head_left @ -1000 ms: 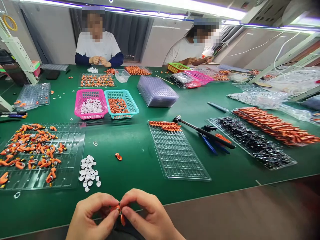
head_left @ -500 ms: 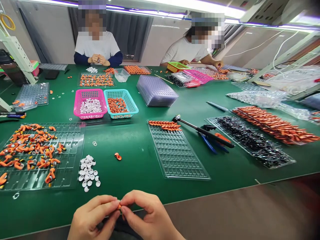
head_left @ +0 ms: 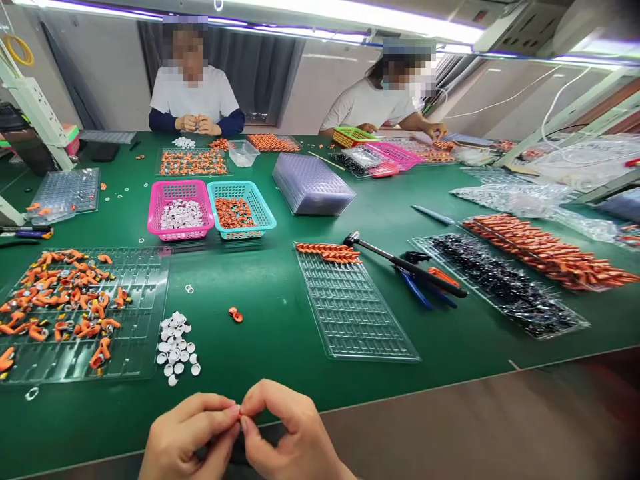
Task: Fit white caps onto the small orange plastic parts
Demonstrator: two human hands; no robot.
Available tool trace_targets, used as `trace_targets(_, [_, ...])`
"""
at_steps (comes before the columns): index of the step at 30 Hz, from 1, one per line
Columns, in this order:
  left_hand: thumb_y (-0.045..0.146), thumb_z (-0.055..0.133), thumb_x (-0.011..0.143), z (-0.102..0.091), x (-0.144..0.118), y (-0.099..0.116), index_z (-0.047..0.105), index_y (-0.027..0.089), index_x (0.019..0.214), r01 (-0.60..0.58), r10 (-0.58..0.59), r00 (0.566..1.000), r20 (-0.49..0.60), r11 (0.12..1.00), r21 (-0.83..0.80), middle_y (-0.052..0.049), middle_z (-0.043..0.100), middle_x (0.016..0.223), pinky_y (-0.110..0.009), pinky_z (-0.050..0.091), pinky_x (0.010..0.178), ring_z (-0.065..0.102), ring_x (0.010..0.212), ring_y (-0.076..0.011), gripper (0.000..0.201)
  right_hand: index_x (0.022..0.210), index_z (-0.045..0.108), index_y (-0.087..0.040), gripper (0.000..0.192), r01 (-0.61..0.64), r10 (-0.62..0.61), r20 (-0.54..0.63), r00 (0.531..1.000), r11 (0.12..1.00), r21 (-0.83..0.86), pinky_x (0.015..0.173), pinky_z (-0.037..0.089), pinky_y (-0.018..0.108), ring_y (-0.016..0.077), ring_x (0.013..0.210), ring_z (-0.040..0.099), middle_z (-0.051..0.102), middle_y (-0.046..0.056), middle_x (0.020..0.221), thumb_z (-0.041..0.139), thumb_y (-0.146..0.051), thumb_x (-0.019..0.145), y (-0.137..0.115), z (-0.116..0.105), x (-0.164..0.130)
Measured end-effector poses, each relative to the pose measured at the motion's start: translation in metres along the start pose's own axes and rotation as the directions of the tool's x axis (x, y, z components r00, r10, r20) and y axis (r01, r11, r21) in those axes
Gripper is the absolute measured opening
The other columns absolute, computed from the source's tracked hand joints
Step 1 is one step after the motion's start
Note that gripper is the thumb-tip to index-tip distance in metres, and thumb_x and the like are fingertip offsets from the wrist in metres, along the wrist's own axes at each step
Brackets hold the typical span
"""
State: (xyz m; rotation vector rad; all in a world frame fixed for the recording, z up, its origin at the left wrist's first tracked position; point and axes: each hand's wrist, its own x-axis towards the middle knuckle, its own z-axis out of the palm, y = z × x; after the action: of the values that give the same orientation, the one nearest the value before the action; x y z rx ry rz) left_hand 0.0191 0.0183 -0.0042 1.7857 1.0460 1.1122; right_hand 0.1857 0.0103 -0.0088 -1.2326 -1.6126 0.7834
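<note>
Left hand [head_left: 186,435] and right hand [head_left: 293,430] pinch one small orange piece [head_left: 240,416] between them, equally near to each; its long axis I cannot tell.

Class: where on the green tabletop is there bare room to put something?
Free: between the two orange pieces and the middle clear tray; between the tray stack and slim grey object. Crowded: left, orange parts; right, black pieces and orange sticks.
</note>
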Motion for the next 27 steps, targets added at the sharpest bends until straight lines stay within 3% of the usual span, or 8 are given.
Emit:
trace_targets(7, [0.011, 0.069, 0.08, -0.001, 0.007, -0.002, 0.077, 0.027, 0.092, 0.056, -0.054, 0.997, -0.051, 0.998, 0.034, -0.001, 0.076, 0.081, -0.02, 0.056, 0.061, 0.07, 0.065, -0.0151, 0.022, 0.093, 0.067, -0.02, 0.012, -0.146, 0.119, 0.175, 0.977, 0.978, 0.147, 0.069, 0.054, 0.023, 0.0164, 0.074, 0.065, 0.071, 0.003, 0.083, 0.067, -0.018, 0.081, 0.001, -0.015, 0.0])
trace_targets(10, [0.01, 0.068, 0.08, 0.0, 0.007, -0.005, 0.077, 0.028, 0.097, 0.03, -0.027, 0.998, -0.061, 0.998, 0.056, -0.001, 0.075, 0.083, -0.019, 0.056, 0.061, 0.069, 0.065, -0.0145, 0.026, 0.093, 0.066, -0.02, 0.023, -0.183, 0.156, 0.188, 0.97, 0.974, 0.131, 0.069, 0.053, 0.024, 0.0165, 0.075, 0.063, 0.07, 0.002, 0.084, 0.075, -0.015, 0.073, 0.002, -0.015, -0.003])
trace_targets(13, [0.008, 0.067, 0.08, 0.0, 0.006, -0.007, 0.077, 0.028, 0.096, -0.005, 0.009, 0.998, -0.059, 0.998, 0.064, -0.001, 0.075, 0.084, -0.019, 0.056, 0.063, 0.069, 0.067, -0.0145, 0.027, 0.091, 0.066, -0.019, 0.02, -0.208, 0.179, 0.196, 0.964, 0.968, 0.141, 0.067, 0.054, 0.023, 0.0161, 0.072, 0.064, 0.07, 0.002, 0.082, 0.071, -0.01, 0.074, 0.003, -0.01, -0.004])
trace_targets(17, [0.007, 0.066, 0.08, 0.0, 0.006, -0.008, 0.075, 0.027, 0.095, -0.047, 0.052, 0.997, -0.057, 0.995, 0.085, -0.001, 0.075, 0.084, -0.019, 0.056, 0.065, 0.07, 0.069, -0.0148, 0.027, 0.089, 0.067, -0.019, 0.017, -0.193, 0.161, 0.167, 0.973, 0.962, 0.194, 0.065, 0.056, 0.023, 0.0156, 0.069, 0.067, 0.07, 0.002, 0.08, 0.067, -0.007, 0.076, 0.006, -0.005, -0.005])
trace_targets(23, [0.007, 0.066, 0.079, 0.002, 0.005, -0.008, 0.074, 0.027, 0.094, -0.115, 0.132, 0.987, -0.085, 0.976, 0.185, -0.002, 0.076, 0.083, -0.022, 0.057, 0.067, 0.071, 0.071, -0.0167, 0.025, 0.086, 0.071, -0.021, 0.013, -0.024, 0.022, 0.011, 1.0, 0.969, 0.247, 0.066, 0.059, 0.023, 0.0165, 0.071, 0.068, 0.072, 0.003, 0.081, 0.073, -0.011, 0.079, 0.01, -0.003, -0.006])
trace_targets(27, [0.007, 0.065, 0.08, 0.003, 0.003, -0.01, 0.073, 0.027, 0.096, -0.176, 0.212, 0.97, -0.117, 0.95, 0.258, -0.003, 0.077, 0.083, -0.023, 0.058, 0.068, 0.072, 0.073, -0.0175, 0.027, 0.092, 0.072, -0.023, 0.014, -0.022, 0.032, -0.025, 0.999, 0.948, 0.317, 0.067, 0.06, 0.024, 0.018, 0.076, 0.07, 0.073, 0.005, 0.086, 0.073, -0.014, 0.082, 0.012, -0.001, -0.009])
